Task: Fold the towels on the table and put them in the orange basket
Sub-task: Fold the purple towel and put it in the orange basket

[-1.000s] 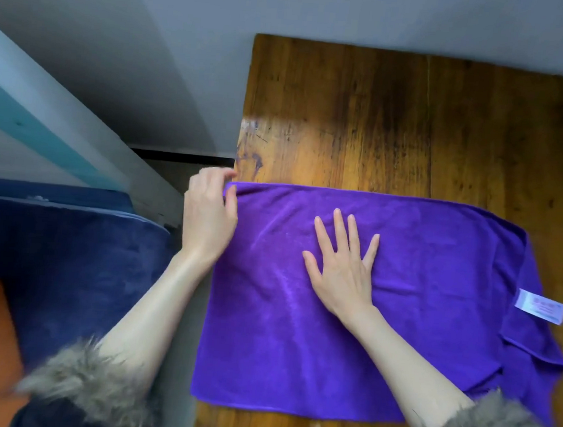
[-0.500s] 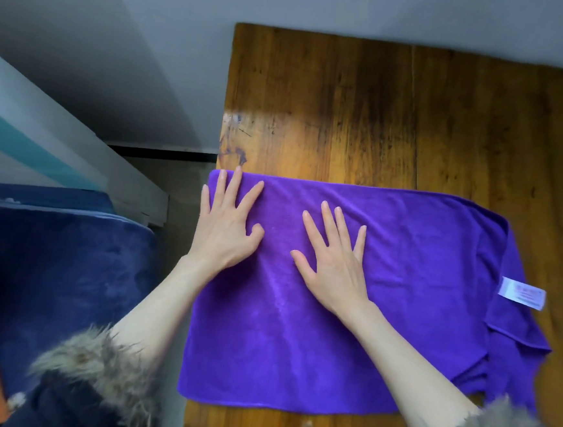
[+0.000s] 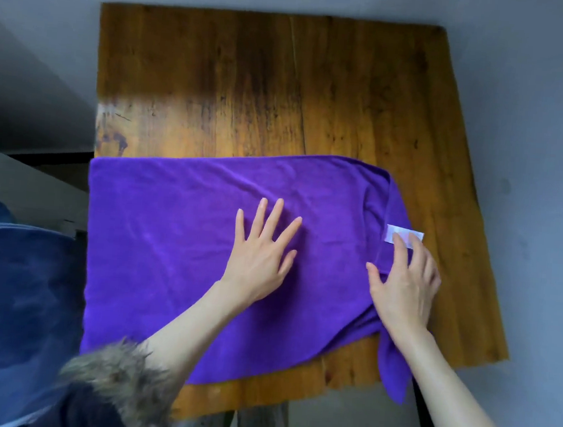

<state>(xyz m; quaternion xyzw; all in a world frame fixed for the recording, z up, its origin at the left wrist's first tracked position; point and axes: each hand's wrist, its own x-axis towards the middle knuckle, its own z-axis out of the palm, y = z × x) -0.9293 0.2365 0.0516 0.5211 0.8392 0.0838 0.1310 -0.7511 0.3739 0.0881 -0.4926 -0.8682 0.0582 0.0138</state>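
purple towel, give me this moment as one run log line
stage: smoothing | purple towel: flat on table | left hand: pressing towel centre | right hand: on right edge by white tag

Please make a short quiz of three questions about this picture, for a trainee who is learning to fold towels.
1. True or false: the left hand lies flat with spread fingers on the purple towel.
2. Where is the white label? A) at the towel's right end, under the right hand's fingertips; B) at its left end; C) on the floor.
3. Fill in: one corner of the towel hangs over the near edge of the wooden ____.

Key: 1 true; 2 A; 3 table.
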